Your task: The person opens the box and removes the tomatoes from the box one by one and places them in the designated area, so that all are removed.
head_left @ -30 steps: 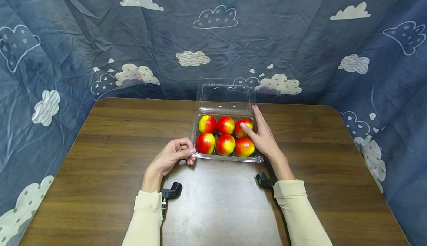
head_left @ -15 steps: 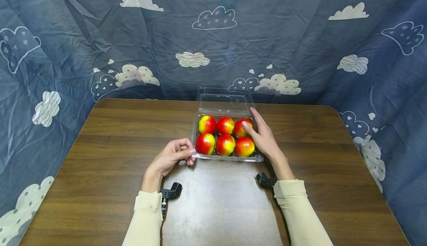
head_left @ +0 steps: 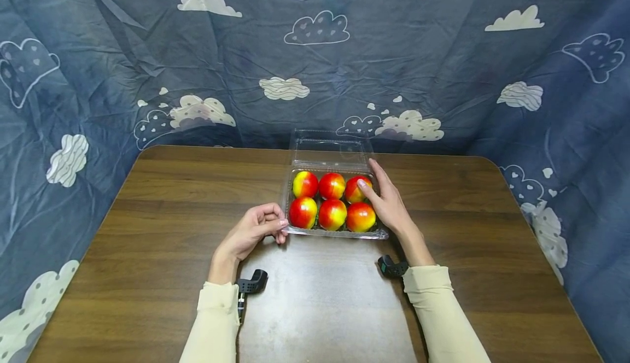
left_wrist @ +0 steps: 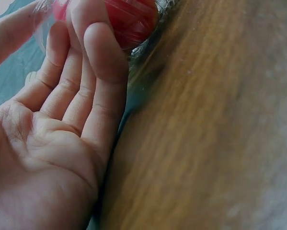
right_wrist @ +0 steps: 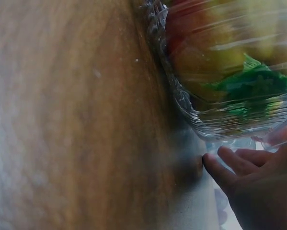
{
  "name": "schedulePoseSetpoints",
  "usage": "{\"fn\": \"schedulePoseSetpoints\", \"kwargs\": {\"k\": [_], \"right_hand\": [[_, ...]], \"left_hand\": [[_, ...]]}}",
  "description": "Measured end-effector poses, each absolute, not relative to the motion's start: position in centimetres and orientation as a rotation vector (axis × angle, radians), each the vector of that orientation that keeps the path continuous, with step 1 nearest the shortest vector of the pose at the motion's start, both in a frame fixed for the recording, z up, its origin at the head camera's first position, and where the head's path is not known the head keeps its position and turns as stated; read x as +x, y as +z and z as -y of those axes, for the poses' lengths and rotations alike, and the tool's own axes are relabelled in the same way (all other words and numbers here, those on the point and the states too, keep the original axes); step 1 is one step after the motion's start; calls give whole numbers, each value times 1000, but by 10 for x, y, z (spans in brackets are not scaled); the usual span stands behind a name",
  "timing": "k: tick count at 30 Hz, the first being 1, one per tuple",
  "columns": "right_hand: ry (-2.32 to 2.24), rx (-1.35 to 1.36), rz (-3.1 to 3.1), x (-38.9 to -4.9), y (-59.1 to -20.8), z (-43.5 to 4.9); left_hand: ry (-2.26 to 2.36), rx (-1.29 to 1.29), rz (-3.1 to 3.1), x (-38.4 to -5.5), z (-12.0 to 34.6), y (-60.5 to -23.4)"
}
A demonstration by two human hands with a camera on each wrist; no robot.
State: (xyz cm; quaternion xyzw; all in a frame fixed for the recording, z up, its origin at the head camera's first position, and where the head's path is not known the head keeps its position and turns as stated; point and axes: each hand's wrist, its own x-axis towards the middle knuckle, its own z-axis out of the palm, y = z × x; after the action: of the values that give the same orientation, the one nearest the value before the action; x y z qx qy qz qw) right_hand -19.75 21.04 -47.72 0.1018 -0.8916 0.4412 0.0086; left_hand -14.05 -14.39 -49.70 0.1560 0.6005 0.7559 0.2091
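A clear plastic clamshell box lies on the table with its lid tipped back beyond the far side. Several round red-and-yellow fruits sit in it in two rows. My left hand pinches the box's near left corner between thumb and curled fingers. In the left wrist view, a red fruit shows just beyond those fingers. My right hand lies along the right side, its fingers straight and its thumb over the far right fruit. The right wrist view shows something green and leaf-like inside the box's ribbed wall.
The brown wooden table reaches back to a blue cloth printed with clouds, which also hangs at both sides. A black wrist device is on the left wrist and another black device on the right.
The lid has tipped farther back and lower since a second ago. My right fingertips have shifted slightly, while the left hand and the fruits have stayed put.
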Motion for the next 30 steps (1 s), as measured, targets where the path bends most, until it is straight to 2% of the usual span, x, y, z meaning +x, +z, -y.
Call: {"fn": "schedulePoseSetpoints", "kwargs": {"k": [11, 30], "right_hand": [[1423, 304, 2768, -198, -476, -210], [1440, 263, 2735, -195, -477, -209]], "left_hand": [[2369, 300, -1849, -152, 131, -498], [2354, 423, -1998, -156, 126, -501]]}}
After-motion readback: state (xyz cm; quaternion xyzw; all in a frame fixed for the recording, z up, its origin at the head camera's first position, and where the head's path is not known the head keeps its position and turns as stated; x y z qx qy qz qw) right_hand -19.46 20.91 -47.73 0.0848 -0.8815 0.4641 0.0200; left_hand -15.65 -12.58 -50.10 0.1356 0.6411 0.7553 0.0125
